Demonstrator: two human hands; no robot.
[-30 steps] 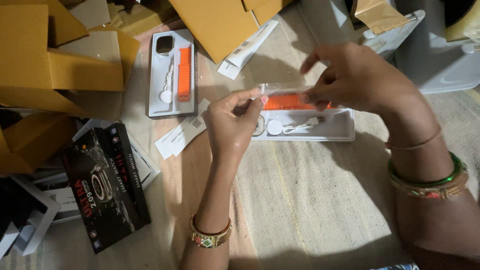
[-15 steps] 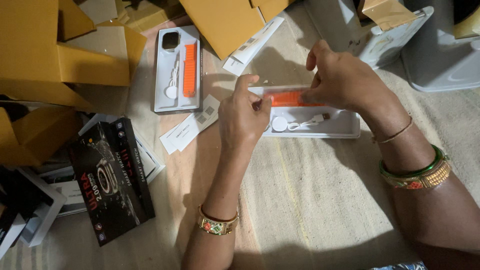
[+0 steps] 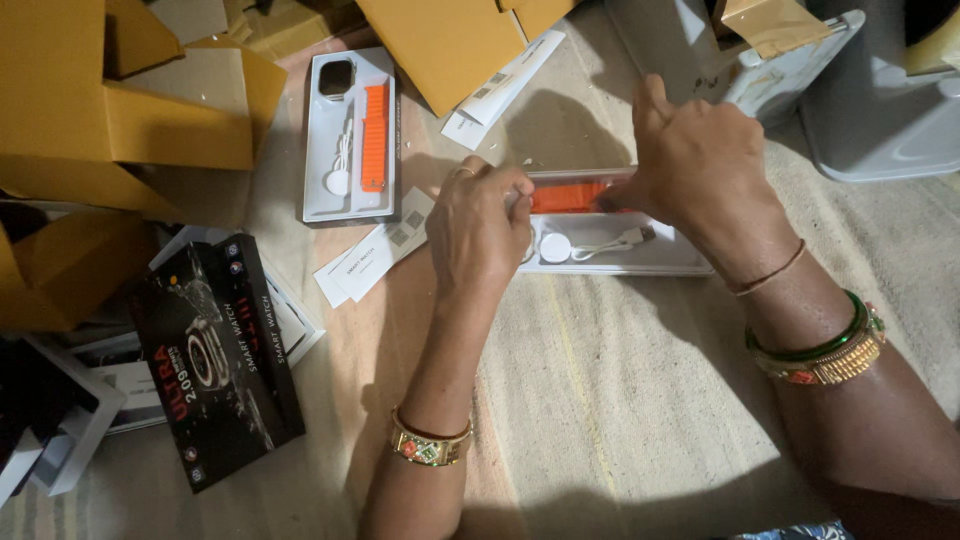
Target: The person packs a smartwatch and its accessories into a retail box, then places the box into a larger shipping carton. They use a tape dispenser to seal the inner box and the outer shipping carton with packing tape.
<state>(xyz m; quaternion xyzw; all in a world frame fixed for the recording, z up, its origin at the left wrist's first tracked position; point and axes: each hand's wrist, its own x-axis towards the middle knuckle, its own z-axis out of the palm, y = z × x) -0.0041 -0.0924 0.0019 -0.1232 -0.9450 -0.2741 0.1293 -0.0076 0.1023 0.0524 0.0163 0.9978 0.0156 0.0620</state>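
Pinching opposite ends of the orange strap [image 3: 570, 196], left hand [image 3: 480, 235] and right hand [image 3: 700, 170] hold it lying crosswise in the white tray [image 3: 640, 262], both equally close, on the mat [image 3: 620, 400] by its far edge.

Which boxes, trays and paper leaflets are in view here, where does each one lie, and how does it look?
Black box: lower left, rectangular, watch picture on it.
White tray: upper middle-left, holds an orange strap.
Second white tray: centre, under left hand and right hand.
White leaflets: between the trays, flat.
Yellow cartons: upper left, piled.
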